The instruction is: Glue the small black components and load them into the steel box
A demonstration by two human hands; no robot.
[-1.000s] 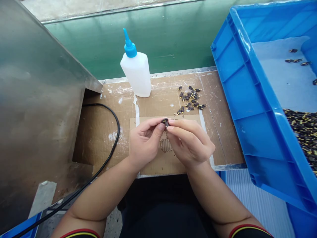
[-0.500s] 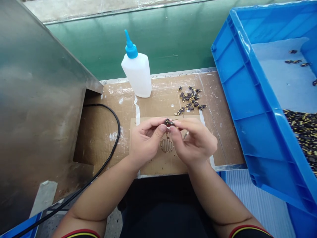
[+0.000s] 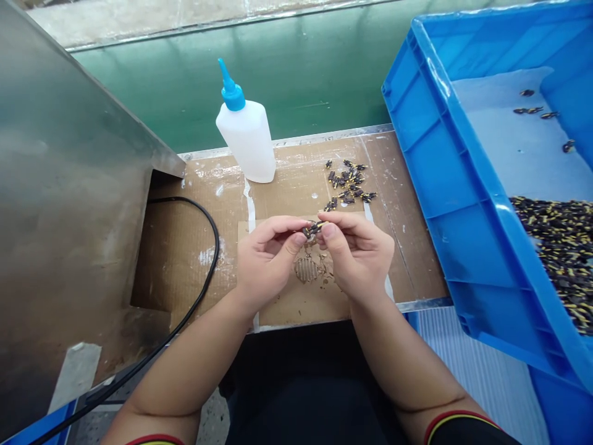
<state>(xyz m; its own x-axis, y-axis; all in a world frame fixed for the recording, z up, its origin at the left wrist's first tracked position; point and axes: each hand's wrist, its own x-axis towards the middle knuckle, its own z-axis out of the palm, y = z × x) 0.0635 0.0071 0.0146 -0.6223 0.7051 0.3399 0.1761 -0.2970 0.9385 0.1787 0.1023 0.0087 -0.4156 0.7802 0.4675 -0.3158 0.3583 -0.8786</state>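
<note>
Left hand (image 3: 266,262) and right hand (image 3: 356,256) both pinching small black-and-yellow part (image 3: 312,230) at fingertips; small cluster of like parts (image 3: 347,185) on brown cardboard (image 3: 185,247), far; large heap (image 3: 560,253) left in blue plastic crate (image 3: 417,123), right.

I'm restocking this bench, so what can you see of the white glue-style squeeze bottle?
It is a translucent white plastic squeeze bottle with a flat-sided, round-shouldered body, a bright blue cap and a tapered blue nozzle. No label shows. It stands on the cardboard-covered bench near its back edge, before a green wall. Its fill level cannot be told.
</note>
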